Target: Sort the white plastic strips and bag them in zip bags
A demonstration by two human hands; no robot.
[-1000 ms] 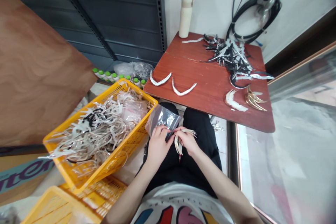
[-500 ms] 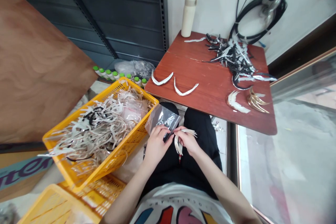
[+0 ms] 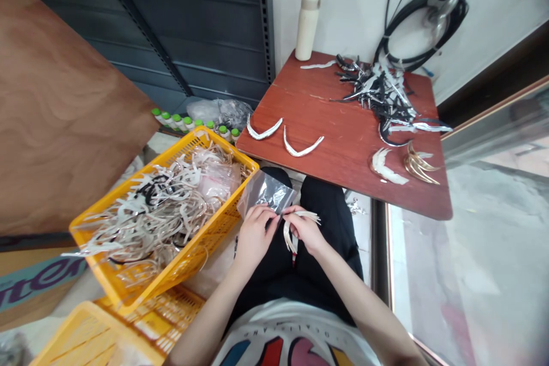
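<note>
Over my lap, my left hand pinches the edge of a clear plastic bag that stands up beside the basket. My right hand is closed on a small stack of curved white pieces, whose ends fan out above and below my fingers. The two hands touch at the fingertips, at the mouth of the bag.
A yellow basket full of tangled white curved pieces sits at my left, over another yellow basket. A red table ahead holds two white curved pieces, a dark pile, white and gold stacks, and a cream bottle.
The hands stay together on my lap. The fingers have shifted slightly at the bag's mouth, and the view has drifted a little.
</note>
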